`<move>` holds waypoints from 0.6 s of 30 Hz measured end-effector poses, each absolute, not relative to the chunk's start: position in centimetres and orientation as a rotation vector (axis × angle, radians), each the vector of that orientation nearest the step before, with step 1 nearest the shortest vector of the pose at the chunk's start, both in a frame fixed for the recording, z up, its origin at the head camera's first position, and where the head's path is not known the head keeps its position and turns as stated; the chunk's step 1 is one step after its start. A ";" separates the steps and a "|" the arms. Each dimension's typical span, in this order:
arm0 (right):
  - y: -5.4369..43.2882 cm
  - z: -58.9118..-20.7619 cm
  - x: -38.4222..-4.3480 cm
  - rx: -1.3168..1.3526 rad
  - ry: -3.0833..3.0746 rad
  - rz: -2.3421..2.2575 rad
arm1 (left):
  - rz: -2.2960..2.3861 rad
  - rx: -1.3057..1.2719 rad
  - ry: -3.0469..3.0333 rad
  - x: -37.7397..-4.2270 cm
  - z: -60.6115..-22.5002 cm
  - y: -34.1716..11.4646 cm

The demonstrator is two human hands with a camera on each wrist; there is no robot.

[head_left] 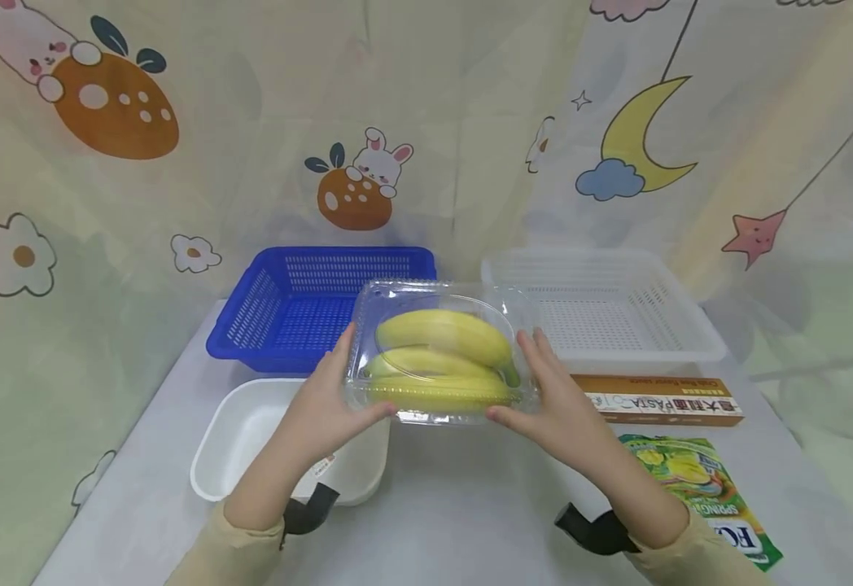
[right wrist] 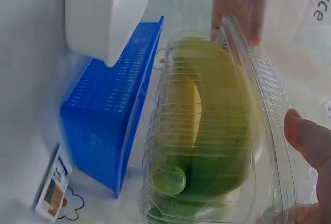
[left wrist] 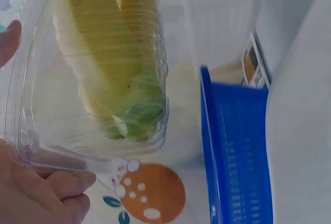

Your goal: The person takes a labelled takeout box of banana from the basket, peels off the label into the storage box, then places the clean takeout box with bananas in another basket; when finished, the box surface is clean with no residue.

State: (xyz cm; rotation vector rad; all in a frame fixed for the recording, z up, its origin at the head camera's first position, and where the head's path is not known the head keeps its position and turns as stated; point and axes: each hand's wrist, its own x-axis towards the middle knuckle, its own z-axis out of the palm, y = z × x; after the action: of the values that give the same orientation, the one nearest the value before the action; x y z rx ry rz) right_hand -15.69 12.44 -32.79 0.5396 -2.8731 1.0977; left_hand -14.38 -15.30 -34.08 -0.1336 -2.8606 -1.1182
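Observation:
A clear plastic clamshell box [head_left: 485, 295] is held up above the table, closed, in the middle of the head view. Inside it lie several yellow bananas [head_left: 441, 387], whose greenish ends show through the wall in both wrist views. My left hand [head_left: 333, 407] grips the box's left side, thumb along the near edge. On the opposite side my right hand [head_left: 554, 403] grips it the same way. Behind the left forearm, partly hidden, stands a white tub [head_left: 225, 439].
A blue basket [head_left: 247, 325] stands at the back left, and a white basket [head_left: 690, 330] at the back right. In front of the white one lie a brown pasta box [head_left: 661, 417] and a green packet [head_left: 690, 480], the latter partly behind the right forearm.

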 end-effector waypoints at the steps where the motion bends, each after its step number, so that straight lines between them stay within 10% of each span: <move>1: 12.0 -32.6 -16.3 0.550 -2.876 1.106 | -1.111 -0.131 -2.869 -14.8 -33.9 -15.8; 18: 4.0 -31.8 -25.1 0.632 -2.875 1.212 | -1.036 -0.082 -2.935 -22.3 -32.1 -23.6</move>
State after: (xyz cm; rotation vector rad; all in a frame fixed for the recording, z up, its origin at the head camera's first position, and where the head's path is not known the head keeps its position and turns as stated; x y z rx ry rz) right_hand -25.12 3.99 -31.82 0.6325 -2.8747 1.2118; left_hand -22.29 -23.63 -32.11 -0.0821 -2.9350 -1.0361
